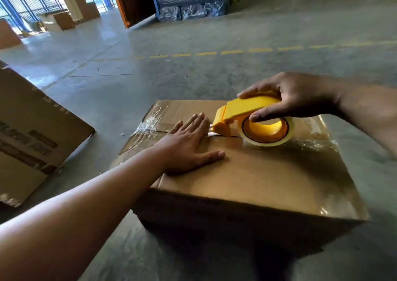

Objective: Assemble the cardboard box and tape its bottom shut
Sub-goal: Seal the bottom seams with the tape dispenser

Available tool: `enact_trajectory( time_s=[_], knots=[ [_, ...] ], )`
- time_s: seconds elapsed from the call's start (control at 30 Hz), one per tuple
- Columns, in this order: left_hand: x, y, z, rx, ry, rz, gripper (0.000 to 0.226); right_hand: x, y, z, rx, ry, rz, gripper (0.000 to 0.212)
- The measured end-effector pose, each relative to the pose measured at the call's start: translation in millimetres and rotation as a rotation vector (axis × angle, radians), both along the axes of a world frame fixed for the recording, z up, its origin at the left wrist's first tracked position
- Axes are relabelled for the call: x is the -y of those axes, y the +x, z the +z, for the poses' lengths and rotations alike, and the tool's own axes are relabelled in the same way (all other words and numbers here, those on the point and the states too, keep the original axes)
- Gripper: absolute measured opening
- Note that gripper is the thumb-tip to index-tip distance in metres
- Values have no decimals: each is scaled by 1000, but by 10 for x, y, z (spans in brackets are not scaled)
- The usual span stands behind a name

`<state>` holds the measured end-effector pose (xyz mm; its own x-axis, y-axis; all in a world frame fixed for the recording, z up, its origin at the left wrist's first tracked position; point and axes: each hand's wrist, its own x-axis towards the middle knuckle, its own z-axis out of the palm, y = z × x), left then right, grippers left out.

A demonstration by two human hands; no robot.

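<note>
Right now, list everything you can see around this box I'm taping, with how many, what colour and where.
cardboard box: one, brown, on the floor in the centre, flaps closed on top
clear tape: wrinkled strips, over the box's left edge and along the seam
tape dispenser: one, yellow, on the box's seam
tape roll: one, clear on a yellow core, in the dispenser
flattened carton: one, brown with dark print, on the floor at left
stacked boxes: several, brown and pale, far left by the blue grille
wrapped bundles: several, grey-blue plastic, far centre
dashed line: one, yellow, across the concrete floor
left hand: flat, pressing the box top
right hand: grip closed on the dispenser
</note>
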<state>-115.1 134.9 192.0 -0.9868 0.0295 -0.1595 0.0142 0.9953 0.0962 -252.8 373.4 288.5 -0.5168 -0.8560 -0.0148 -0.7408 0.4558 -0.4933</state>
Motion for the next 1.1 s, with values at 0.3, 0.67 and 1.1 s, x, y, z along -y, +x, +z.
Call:
enact_trajectory(
  time_s=[0.3, 0.67, 1.1],
  knots=[
    [78, 22, -21, -25, 23, -15, 109, -128, 22, 60, 4, 30, -35, 66],
    [406, 77, 3, 4, -32, -27, 110, -680, -45, -31, 109, -86, -118, 70],
    [-44, 39, 46, -2, -22, 7, 121, -727, -38, -6, 21, 1, -135, 71]
  ],
)
